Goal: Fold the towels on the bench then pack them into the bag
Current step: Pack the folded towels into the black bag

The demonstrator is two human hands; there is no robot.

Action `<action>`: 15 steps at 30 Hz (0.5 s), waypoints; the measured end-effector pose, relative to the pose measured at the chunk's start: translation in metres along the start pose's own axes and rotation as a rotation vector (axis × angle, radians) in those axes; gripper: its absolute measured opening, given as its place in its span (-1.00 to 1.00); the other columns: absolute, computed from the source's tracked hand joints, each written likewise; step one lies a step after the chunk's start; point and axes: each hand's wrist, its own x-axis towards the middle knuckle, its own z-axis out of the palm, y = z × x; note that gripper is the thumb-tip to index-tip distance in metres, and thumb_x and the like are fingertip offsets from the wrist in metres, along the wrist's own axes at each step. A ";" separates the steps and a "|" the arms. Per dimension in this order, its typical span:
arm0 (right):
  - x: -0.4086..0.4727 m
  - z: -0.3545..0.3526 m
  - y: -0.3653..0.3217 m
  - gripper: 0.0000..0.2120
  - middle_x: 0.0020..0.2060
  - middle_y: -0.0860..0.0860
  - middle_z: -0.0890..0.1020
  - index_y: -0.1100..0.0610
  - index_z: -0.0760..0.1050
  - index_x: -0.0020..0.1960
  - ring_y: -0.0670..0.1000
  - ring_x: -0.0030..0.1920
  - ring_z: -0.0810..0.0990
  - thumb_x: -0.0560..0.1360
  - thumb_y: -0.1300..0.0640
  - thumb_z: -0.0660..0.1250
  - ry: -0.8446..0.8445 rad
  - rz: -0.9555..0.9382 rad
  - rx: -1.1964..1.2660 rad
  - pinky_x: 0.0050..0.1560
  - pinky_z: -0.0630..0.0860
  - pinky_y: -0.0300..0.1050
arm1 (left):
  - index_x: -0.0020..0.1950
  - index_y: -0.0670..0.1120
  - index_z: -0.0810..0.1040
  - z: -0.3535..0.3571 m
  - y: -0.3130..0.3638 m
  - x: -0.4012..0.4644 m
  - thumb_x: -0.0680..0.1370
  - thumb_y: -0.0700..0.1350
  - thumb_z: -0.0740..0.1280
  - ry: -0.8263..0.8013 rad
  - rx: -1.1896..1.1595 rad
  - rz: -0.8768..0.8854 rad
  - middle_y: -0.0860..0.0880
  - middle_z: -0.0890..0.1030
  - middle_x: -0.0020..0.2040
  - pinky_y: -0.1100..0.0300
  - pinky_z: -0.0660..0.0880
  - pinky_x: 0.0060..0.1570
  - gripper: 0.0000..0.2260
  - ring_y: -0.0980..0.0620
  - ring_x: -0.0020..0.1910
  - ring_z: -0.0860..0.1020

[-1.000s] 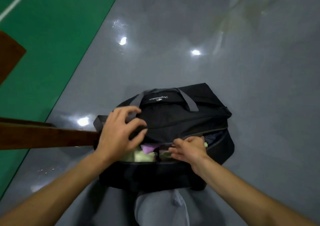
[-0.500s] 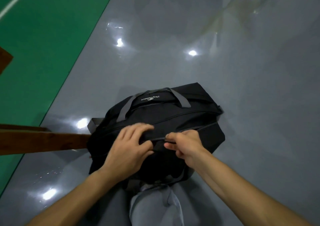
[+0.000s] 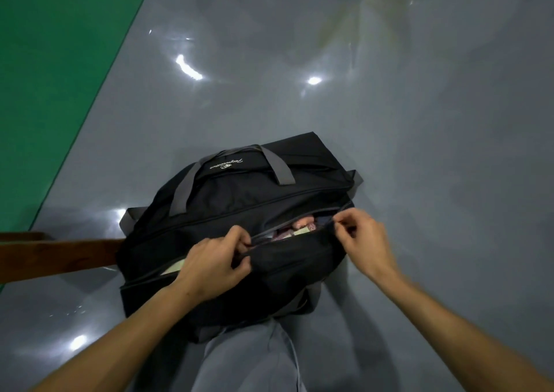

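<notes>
A black duffel bag (image 3: 239, 199) with grey handles rests on my lap and the end of the wooden bench (image 3: 57, 256). Its top zipper gapes partly, and folded towels (image 3: 295, 229) in pinkish and pale colours show through the slit. My left hand (image 3: 212, 264) grips the bag's fabric at the left end of the opening. My right hand (image 3: 364, 240) pinches the zipper edge at the right end of the opening. Whether the zipper pull sits between those fingers is too small to tell.
A glossy grey floor (image 3: 419, 151) with light reflections spreads around and beyond the bag. A green court surface (image 3: 54, 61) lies to the left. My grey trouser leg (image 3: 248, 361) is under the bag at the bottom.
My right hand has moved to the right along the zipper line, away from my left hand. The slit now shows towels again, while half a second ago the two hands met at the middle.
</notes>
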 end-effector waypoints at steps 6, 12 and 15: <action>0.033 0.001 0.040 -0.66 0.28 0.07 0.48 0.07 0.49 0.35 0.10 0.31 0.51 0.59 0.15 0.39 -0.045 0.089 -0.047 0.39 0.43 0.00 | 0.31 0.21 0.35 0.034 0.078 0.080 0.52 0.31 0.36 -0.256 -0.222 -0.065 0.23 0.66 0.21 -0.05 0.52 0.22 -0.56 0.04 0.22 0.60; 0.038 0.013 0.035 -0.70 0.16 0.00 0.66 0.11 0.45 0.32 -0.02 0.17 0.61 0.61 0.30 0.26 0.070 0.115 0.215 0.25 0.51 -0.08 | -0.08 -0.06 0.57 0.075 0.125 0.123 0.44 0.36 0.45 -0.287 -0.388 -0.105 -0.04 0.62 -0.19 0.07 0.47 -0.13 -0.53 0.01 -0.22 0.55; 0.044 0.005 0.040 -0.76 0.06 0.02 0.69 0.10 0.43 0.26 -0.03 0.03 0.68 0.67 0.34 0.16 0.113 0.172 0.392 0.03 0.59 -0.21 | -0.28 -0.06 0.55 0.066 0.120 0.120 0.51 0.17 0.51 -0.131 -0.485 -0.149 0.03 0.54 -0.40 0.09 0.43 -0.23 -0.64 0.07 -0.37 0.47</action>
